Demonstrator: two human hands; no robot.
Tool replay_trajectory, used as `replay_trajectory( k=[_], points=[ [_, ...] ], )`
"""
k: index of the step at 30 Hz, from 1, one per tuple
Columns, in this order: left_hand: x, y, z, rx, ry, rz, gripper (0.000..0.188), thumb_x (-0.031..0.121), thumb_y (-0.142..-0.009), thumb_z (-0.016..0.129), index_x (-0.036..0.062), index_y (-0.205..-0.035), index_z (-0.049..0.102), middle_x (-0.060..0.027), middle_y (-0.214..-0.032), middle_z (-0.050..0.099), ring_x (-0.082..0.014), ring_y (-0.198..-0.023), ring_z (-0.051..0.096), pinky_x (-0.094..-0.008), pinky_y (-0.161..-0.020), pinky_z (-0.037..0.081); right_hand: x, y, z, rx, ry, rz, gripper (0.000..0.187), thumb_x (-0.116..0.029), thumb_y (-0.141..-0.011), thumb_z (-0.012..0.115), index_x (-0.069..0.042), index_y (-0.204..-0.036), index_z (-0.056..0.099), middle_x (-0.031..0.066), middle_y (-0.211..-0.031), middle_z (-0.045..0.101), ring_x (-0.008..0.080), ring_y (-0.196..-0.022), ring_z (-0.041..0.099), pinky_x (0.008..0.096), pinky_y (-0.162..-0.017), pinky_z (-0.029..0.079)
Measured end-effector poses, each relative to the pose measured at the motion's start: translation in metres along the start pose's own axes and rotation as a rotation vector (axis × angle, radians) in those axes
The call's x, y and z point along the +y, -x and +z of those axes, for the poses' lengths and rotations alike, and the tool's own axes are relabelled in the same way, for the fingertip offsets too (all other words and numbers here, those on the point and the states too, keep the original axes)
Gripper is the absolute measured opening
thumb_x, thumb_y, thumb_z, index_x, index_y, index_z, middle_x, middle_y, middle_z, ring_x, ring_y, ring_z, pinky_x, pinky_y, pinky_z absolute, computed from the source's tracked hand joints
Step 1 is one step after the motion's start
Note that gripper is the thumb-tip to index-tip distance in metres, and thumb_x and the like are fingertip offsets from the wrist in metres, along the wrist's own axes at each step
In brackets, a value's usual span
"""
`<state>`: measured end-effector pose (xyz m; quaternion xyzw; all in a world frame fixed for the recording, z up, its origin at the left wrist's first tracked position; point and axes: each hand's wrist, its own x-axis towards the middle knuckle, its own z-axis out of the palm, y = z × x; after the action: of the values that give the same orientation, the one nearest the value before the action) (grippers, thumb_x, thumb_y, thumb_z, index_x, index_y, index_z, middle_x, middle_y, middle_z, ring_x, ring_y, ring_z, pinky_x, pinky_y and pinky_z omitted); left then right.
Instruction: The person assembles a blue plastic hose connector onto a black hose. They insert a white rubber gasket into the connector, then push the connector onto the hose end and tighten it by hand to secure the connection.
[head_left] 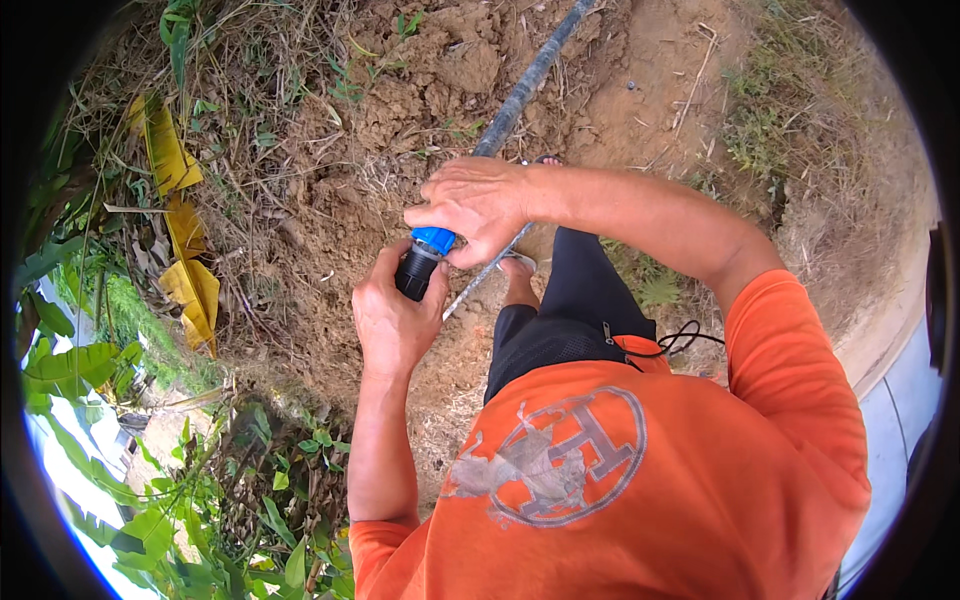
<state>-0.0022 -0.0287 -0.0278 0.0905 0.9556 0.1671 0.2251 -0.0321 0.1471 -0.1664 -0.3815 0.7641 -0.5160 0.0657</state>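
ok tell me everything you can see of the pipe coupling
The pipe coupling looks plastic: a blue nut and a ridged black body. It slants roughly in line with the dark pipe; any join is hidden. The left hand pinches the black body; the right hand covers part of the nut.

The orange shirt carries a print on its front: a large, bold grey block letter set inside a grey oval ring. The letter stands tilted as seen from above. A pale grey figure, patchy at its edges, covers part of the letter and reaches past the ring on the left. Any smaller lettering cannot be made out.
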Motion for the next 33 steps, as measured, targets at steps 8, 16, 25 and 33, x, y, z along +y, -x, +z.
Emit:
replay_trajectory(
  k=[8, 16, 25, 33],
  points=[
    [-0.008, -0.004, 0.018, -0.018, -0.019, -0.028, 0.041, 0.026, -0.085, 0.083, 0.0001, -0.114, 0.073, -0.021, -0.086, 0.073, -0.0337, -0.076, 0.075, -0.0418, -0.071, 0.059, 0.01, 0.01, 0.014, -0.017, 0.011, 0.052, 0.043, -0.029, -0.068, 0.078, -0.004, -0.095, 0.057, 0.0186, -0.073, 0.064, 0.0415, -0.076, 0.067, 0.0535, -0.068, 0.05],
    [-0.024, 0.0, 0.025, -0.138, 0.014, -0.04, 0.039, 0.02, -0.086, 0.082, -0.001, -0.117, 0.071, -0.0228, -0.092, 0.073, -0.0388, -0.081, 0.073, -0.043, -0.074, 0.057, 0.018, 0.018, 0.032, -0.014, 0.064, 0.027, 0.045, -0.03, -0.071, 0.078, -0.001, -0.098, 0.056, 0.0204, -0.083, 0.064, 0.0397, -0.084, 0.067, 0.0512, -0.079, 0.05],
    [-0.052, 0.017, 0.009, -0.192, 0.247, -0.219, 0.035, 0.021, -0.092, 0.079, 0.0008, -0.115, 0.062, -0.0119, -0.085, 0.07, -0.0205, -0.07, 0.066, -0.0351, -0.068, 0.055, 0.021, 0.029, 0.034, -0.128, 0.043, 0.117, 0.048, -0.033, -0.071, 0.08, -0.002, -0.1, 0.055, 0.0172, -0.09, 0.06, 0.0367, -0.09, 0.063, 0.0482, -0.084, 0.048],
    [-0.029, 0.02, 0.039, 0.045, 0.594, -0.235, 0.043, 0.007, -0.085, 0.084, -0.0008, -0.124, 0.067, -0.0048, -0.101, 0.073, -0.0082, -0.082, 0.061, -0.0267, -0.076, 0.053, 0.013, 0.022, 0.021, -0.059, 0.028, 0.083, 0.049, -0.033, -0.068, 0.079, -0.002, -0.098, 0.055, 0.0177, -0.089, 0.06, 0.0389, -0.09, 0.062, 0.0498, -0.081, 0.048]
  ],
)
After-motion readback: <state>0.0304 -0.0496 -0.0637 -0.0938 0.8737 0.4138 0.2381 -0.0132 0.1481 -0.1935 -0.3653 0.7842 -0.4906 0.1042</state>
